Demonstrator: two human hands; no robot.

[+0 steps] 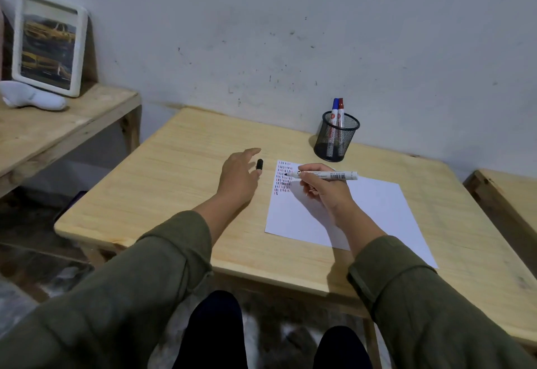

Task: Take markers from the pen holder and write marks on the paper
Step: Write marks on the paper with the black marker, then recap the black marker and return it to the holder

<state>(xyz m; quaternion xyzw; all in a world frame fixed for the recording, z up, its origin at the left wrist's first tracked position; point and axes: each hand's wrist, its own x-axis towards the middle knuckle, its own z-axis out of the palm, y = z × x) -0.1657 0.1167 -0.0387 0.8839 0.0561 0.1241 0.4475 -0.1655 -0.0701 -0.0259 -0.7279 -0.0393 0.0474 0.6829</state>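
Observation:
A white sheet of paper [374,208] lies on the wooden table [180,194], with rows of short red, blue and black marks [283,176] in its far left corner. My right hand [325,188] grips an uncapped white marker [334,175] with a black tip that points left over the marks. My left hand [238,176] rests on the table left of the paper and holds the black cap [259,164] at its fingertips. A black mesh pen holder [336,139] stands behind the paper with a blue marker [334,107] and a red marker [340,107] upright in it.
The table stands against a grey wall. A lower wooden bench [58,127] at the left carries a white framed picture [49,43] and a white sock-like cloth [32,99]. Another wooden surface [508,191] begins at the right edge. My knees show below the table's front edge.

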